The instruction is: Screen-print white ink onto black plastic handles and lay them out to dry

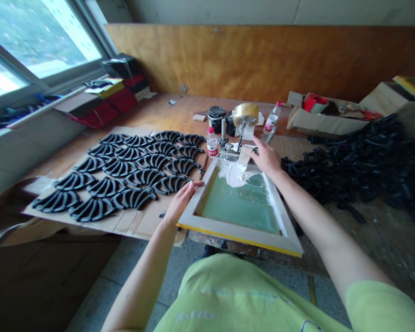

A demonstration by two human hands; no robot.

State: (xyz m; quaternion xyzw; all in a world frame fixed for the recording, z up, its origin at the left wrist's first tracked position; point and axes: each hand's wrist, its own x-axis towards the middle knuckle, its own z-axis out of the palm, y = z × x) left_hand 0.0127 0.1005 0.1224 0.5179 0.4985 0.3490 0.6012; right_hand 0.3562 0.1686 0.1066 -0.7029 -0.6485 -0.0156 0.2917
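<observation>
A screen-printing frame [235,234] with green mesh lies in front of me, white ink [233,176] smeared over its far end. My left hand [184,197] rests at the frame's left edge, fingers stretched out and holding nothing. At the far end, a pale squeegee [245,157] stands tilted in the ink against the metal clamp [228,152]. My right hand [268,157] is right beside the squeegee, index finger extended and fingers apart. Its fingertips are close to the squeegee's right side; whether they touch it is hard to tell.
Rows of black fan-shaped pieces [126,168] lie on cardboard [138,216] to the left. Black parts [359,170] are heaped at right. Red-capped bottles [212,144], a dark tub [216,118] and a roll of yellowish tape [245,113] stand behind the frame. A cardboard box [318,123] sits back right.
</observation>
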